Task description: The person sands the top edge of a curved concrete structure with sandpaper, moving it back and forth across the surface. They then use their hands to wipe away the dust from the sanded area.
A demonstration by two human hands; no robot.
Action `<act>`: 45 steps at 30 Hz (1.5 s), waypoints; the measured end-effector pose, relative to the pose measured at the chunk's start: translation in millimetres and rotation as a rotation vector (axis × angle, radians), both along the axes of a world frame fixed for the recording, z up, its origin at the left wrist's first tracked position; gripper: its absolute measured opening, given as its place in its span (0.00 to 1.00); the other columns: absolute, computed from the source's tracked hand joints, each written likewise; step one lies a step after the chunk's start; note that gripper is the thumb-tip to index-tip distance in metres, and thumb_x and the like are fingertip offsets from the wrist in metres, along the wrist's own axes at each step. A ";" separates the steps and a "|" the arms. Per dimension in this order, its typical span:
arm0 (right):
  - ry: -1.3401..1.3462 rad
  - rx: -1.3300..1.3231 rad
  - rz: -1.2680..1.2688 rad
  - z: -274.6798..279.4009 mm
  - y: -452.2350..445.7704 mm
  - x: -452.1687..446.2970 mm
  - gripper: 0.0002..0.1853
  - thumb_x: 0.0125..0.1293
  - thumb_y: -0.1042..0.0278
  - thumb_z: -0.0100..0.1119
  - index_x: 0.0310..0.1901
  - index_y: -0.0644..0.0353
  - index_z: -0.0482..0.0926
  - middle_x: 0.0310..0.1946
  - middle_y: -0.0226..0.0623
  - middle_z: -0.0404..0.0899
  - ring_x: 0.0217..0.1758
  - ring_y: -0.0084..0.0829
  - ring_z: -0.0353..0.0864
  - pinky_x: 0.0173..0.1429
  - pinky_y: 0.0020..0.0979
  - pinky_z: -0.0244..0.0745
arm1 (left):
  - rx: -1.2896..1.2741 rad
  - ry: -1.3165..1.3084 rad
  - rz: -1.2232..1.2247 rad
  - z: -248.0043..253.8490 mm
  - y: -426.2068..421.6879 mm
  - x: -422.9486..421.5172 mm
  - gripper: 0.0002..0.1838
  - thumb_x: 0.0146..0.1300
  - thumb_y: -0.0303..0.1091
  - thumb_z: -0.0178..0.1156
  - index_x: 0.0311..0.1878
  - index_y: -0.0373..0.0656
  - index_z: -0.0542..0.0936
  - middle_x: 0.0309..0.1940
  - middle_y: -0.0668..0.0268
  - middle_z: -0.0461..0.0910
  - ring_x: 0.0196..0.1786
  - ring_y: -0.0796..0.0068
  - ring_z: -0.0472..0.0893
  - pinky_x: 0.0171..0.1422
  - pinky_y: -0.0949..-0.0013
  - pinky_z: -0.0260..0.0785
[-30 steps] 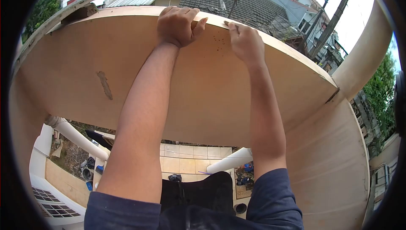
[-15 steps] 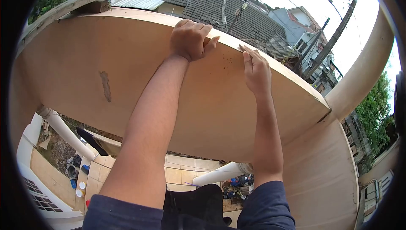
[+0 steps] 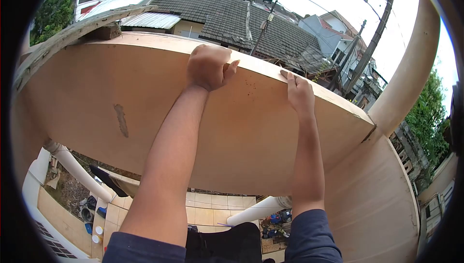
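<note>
In the head view, keeps the left hand (image 3: 209,67) bent over the top edge of the painted parapet (image 3: 241,142), at eleven o'clock, fingers curled together, thumb apart; cannot tell of anything inside. Has the right hand (image 3: 301,94) farther along that edge than half a second ago, at two o'clock, thumb and fingertips close together at the rim; cannot tell of anything pinched there. Leaves a wider stretch between, above dark specks (image 3: 250,87) at one o'clock, suggesting work spreading along the edge. Offers open edge toward the round column (image 3: 406,69), near three o'clock; meets a dark block (image 3: 108,32) at ten. Drops toward tiled floor (image 3: 208,214) at six.
</note>
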State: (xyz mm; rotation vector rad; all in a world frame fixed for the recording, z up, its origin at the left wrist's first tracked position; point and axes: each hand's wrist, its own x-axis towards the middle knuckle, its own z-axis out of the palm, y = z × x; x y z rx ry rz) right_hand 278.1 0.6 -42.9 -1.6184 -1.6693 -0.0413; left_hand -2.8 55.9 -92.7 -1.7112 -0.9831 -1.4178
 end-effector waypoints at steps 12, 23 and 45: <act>-0.132 0.353 0.099 -22.4 -2.7 -15.0 0.21 0.85 0.54 0.53 0.54 0.58 0.93 0.55 0.43 0.92 0.62 0.48 0.89 0.72 0.46 0.77 | 0.011 0.007 0.011 0.9 -2.9 3.9 0.20 0.70 0.50 0.63 0.49 0.45 0.92 0.38 0.63 0.93 0.44 0.61 0.90 0.62 0.56 0.78; -0.399 -0.187 0.148 24.5 9.6 -15.7 0.31 0.87 0.41 0.38 0.67 0.52 0.87 0.65 0.42 0.88 0.68 0.47 0.85 0.75 0.47 0.75 | 0.014 0.037 0.026 1.6 -2.4 3.8 0.18 0.73 0.48 0.61 0.47 0.46 0.92 0.40 0.61 0.93 0.45 0.58 0.90 0.61 0.54 0.78; -0.373 -0.429 0.105 51.7 59.4 -1.5 0.31 0.88 0.42 0.42 0.70 0.59 0.83 0.69 0.49 0.84 0.74 0.51 0.80 0.78 0.46 0.72 | -0.015 0.025 0.014 1.4 -3.7 3.4 0.19 0.69 0.47 0.62 0.51 0.45 0.91 0.43 0.58 0.93 0.48 0.54 0.90 0.62 0.53 0.77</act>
